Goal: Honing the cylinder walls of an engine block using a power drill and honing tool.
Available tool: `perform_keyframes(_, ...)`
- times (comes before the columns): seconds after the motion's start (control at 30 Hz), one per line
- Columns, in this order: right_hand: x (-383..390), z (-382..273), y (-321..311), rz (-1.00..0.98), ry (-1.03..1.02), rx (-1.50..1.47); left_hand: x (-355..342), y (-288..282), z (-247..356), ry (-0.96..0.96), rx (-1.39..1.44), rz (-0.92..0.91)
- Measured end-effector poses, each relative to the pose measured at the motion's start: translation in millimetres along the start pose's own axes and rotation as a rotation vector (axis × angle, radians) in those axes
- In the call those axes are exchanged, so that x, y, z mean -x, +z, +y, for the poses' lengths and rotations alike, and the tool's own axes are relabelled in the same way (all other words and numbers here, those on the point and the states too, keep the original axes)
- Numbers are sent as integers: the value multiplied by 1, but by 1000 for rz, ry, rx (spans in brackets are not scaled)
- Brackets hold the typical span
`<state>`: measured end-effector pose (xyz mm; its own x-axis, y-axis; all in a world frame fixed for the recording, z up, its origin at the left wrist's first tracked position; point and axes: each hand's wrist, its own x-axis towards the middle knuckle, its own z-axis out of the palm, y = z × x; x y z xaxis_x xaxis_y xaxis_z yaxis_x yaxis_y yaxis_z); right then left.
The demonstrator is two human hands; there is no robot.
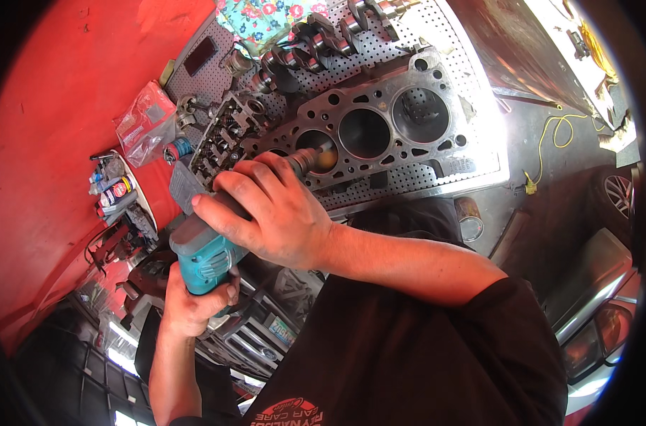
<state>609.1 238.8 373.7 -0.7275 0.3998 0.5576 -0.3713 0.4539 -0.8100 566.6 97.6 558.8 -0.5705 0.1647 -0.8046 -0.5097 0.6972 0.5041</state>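
Note:
A teal and black power drill (208, 257) is held in both my hands, tilted toward the engine block (337, 106). My left hand (188, 304) wraps around the drill's handle end. Over the top of its body lies my right hand (277, 213), fingers curled across the front part. The drill's chuck (305, 160) points into one of the block's round cylinder bores. A rounded yellowish-orange tip (327, 157) shows inside that bore, apparently on the drill's end. Its attachment is partly hidden. Two open dark bores, the middle one (364, 133) and the far right one (421, 115), sit beside it.
A crankshaft (316, 44) lies behind the block on the perforated metal bench (472, 85), near a floral cloth (266, 21). Left of the block are a cylinder head (230, 131), a plastic bag (147, 124) and a tray with bottles (117, 190). A yellow cord (550, 142) lies on the floor at right.

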Motion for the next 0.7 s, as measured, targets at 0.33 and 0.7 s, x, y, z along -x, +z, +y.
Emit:
perform_keyframes(0.33,24,-11,3,-13,12,-91,17,7,-21,-14,-180,98)
perform_keyframes(0.7,12,-17,7,27,-19,-100,25,-6,-19,52,-304,141)
